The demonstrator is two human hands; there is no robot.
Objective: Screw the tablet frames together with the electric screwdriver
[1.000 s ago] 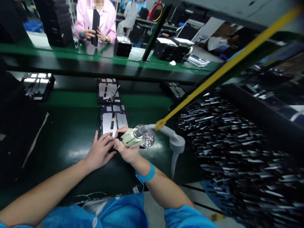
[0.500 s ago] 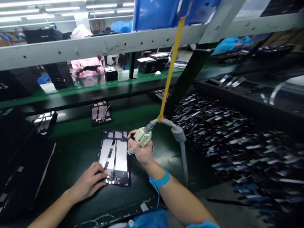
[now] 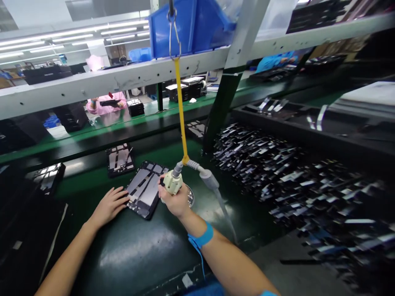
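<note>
My right hand (image 3: 175, 202) is wrapped round a pale green electric screwdriver (image 3: 173, 182), which hangs from a yellow strap (image 3: 180, 102). Its tip is hidden behind the hand. Left of it, an opened tablet (image 3: 151, 190) with grey battery panels and dark ribbon strips lies face down and slanted on the dark green bench (image 3: 138, 246). At the tablet's left edge rests my left hand (image 3: 110, 204), fingers stretched out and apart, fingertips touching the frame. A round dish (image 3: 190, 196) of small bits is partly hidden behind my right hand.
Another opened tablet (image 3: 120, 159) lies farther back, and a stack of tablets (image 3: 48, 176) is at left. Rows of tablet parts (image 3: 277, 172) fill the right side. A metal rail (image 3: 117, 78) with a blue bin (image 3: 188, 28) crosses above. A person in pink (image 3: 106, 103) sits opposite.
The tablet has turned clockwise, its top now leaning right. My left hand's fingers have straightened along its left edge. The view has shifted, and the screwdriver stays in my right hand.
</note>
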